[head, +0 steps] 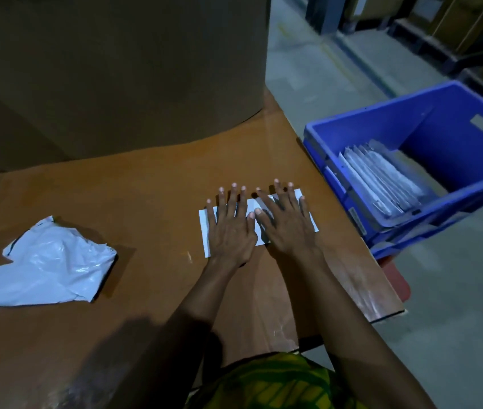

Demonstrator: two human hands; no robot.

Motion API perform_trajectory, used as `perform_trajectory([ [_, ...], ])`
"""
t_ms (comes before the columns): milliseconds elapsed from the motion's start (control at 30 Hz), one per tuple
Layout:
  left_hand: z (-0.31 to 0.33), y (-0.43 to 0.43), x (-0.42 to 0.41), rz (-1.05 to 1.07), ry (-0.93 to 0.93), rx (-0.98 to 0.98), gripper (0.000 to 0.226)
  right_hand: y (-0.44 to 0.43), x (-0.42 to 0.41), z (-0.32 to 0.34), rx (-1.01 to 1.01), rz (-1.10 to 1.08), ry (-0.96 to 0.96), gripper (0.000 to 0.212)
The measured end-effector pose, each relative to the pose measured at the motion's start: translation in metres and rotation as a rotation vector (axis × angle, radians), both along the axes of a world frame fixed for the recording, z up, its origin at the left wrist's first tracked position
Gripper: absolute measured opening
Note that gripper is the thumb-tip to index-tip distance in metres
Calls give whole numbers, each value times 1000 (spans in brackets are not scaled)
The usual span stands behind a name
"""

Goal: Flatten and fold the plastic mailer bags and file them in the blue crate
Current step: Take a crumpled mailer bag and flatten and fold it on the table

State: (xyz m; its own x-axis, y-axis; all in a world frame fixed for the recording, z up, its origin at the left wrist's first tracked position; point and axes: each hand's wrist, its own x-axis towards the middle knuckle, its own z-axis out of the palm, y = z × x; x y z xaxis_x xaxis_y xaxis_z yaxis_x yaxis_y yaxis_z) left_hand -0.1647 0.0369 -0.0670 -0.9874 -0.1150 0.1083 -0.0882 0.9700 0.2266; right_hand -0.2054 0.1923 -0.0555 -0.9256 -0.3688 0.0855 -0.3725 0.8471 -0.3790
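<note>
2 hands (230, 231) (286, 227) flat atop fld mailer (204, 228).

White folded mailer (204, 231), pale grey crumpled bag (48, 264), blue crate (429, 104), orange-brown table (151, 178), yellow-green patterned garment (272, 382)

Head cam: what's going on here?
A person presses both hands, left hand and right hand, flat with spread fingers on a folded white mailer bag on the brown table. A second, crumpled bag lies to the left, not yet flattened. The blue crate to the right already holds a row of filed bags standing on edge.
</note>
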Motion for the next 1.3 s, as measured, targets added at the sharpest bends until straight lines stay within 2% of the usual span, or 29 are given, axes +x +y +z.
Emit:
perform_trajectory([
  [300,-9,-6,-7,-6,-67,-12,65,0,1,-11,66,-36,72,54],
  [467,-6,-17,0,-31,-72,48,67,1,0,-11,72,-31,61,56],
  [733,-9,-41,18,78,-30,14,68,3,-1,-8,129,-16,39,62],
  [867,-5,-45,30,151,9,3,65,-9,9,1,130,-39,170,57],
  [1000,-7,-37,37,139,7,22,62,-37,24,-5,48,130,107,54],
  [1300,-12,-44,37,203,-41,-24,68,-16,10,-14,100,61,102,56],
])
